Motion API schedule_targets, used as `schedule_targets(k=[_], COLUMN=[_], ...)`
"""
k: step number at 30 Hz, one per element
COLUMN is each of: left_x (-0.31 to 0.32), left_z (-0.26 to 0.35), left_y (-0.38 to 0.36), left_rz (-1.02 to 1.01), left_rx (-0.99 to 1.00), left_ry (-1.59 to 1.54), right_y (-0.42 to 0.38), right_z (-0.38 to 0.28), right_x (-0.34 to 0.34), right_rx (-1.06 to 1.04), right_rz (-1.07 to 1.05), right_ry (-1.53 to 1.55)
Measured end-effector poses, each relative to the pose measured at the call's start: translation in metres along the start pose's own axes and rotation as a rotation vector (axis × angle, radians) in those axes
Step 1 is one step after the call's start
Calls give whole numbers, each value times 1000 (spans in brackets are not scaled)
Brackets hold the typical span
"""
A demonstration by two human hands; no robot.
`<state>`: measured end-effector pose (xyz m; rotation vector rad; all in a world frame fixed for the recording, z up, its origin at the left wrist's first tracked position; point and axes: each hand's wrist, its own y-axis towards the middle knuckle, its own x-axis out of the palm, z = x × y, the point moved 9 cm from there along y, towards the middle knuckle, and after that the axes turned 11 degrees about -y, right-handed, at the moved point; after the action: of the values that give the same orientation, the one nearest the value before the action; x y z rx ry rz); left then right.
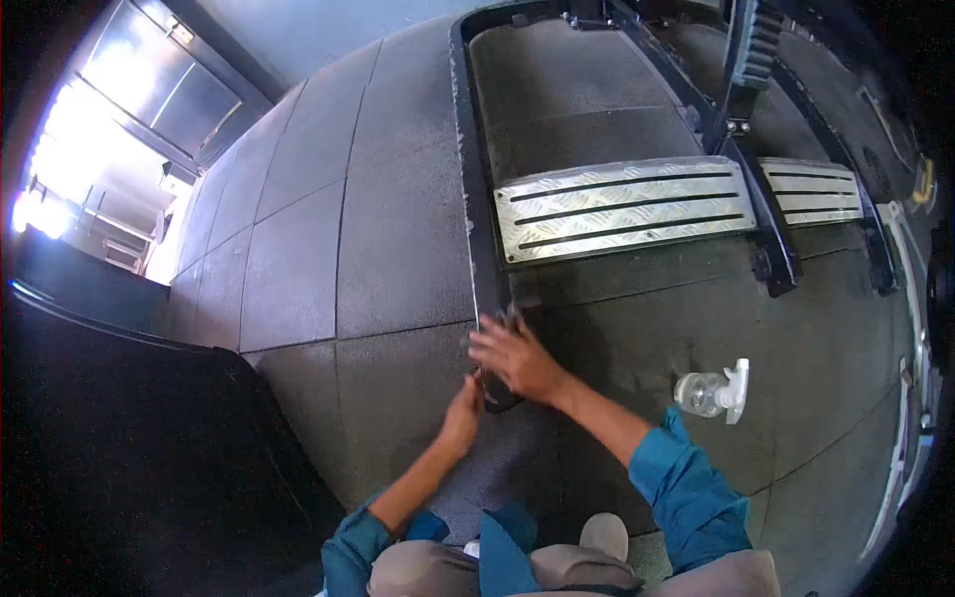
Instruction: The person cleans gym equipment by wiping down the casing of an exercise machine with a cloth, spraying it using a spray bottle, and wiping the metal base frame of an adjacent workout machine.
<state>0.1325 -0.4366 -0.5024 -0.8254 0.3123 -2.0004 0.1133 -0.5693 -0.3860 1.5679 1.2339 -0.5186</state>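
A black metal frame bar (476, 214) with a chipped, pale edge runs along the floor toward me. My right hand (515, 360) lies across the bar near its close end, with fingers stretched out and slightly blurred. At the left side of that same end, my left hand (462, 416) has its fingers closed at the bar's edge; its fingertips are partly hidden. Whether anything thin lies under the right palm does not show. A clear spray bottle (702, 394) with a white trigger head lies on its side on the floor, to the right of my right forearm.
Silver tread-plate footplates (629, 209) with black strips span the frame ahead. An upright post with a ribbed black part (758, 45) rises at upper right. A black padded bench (149, 438) fills the lower left. Dark rubber tiles (398, 199) cover the floor; a door (169, 80) stands far left.
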Motion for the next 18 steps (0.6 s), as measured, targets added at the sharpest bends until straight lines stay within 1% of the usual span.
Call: schedule_targets(k=[1, 2, 3, 4, 5, 6, 8, 9, 10, 11, 12, 13, 14, 15, 16, 17, 18], left_x=[4, 2, 6, 13, 17, 19, 14, 14, 15, 14, 4, -5, -4, -3, -1, 22, 25], left_z=[-13, -15, -13, -9, -3, 1, 3, 1, 1, 1, -2, -7, -7, -4, 0, 11, 5], left_y=[-3, -6, -8, -8, -10, -12, -13, -12, -9, -7, -6, -6, -6, -7, -11, -15, -16], left_rz=[-35, -21, -91, -167, -164, -125, -87, -129, -175, -180, -108, -35, -36, 8, 52, -72, -75], left_rx=[-59, -75, -107, -133, -138, -155, -175, -164, -149, -150, -196, -243, -248, -260, -270, -194, -202], left_ry=[19, 13, 64, 119, 127, 153, 185, 125, 65, 62, 13, -33, -33, -34, -34, 70, 78], right_y=[19, 44, 67, 92, 112, 125, 131, 121, 102, 77, 46, 14, -19, -50, -70, -83, -94], right_z=[19, 40, 59, 81, 99, 112, 115, 108, 94, 77, 49, 20, -4, -20, -33, -33, -27], right_x=[-1, -9, -5, 1, 8, 7, 10, 11, 12, 13, 7, 4, 3, 5, 12, 13, 16], right_rx=[-9, 39, 37, 70, 79, 136, 192, 195, 175, 156, 115, 133, 150, 210, 213, 315, 426], right_rz=[84, 134, 143, 133, 152, 152, 144, 141, 139, 135, 128, 38, -7, -25, -24, 22, 69], right_ry=[-116, -74, -160, -131, -173, -173, -157, -157, -53, 51, 87, 163, 291, 448, 450, 514, 580])
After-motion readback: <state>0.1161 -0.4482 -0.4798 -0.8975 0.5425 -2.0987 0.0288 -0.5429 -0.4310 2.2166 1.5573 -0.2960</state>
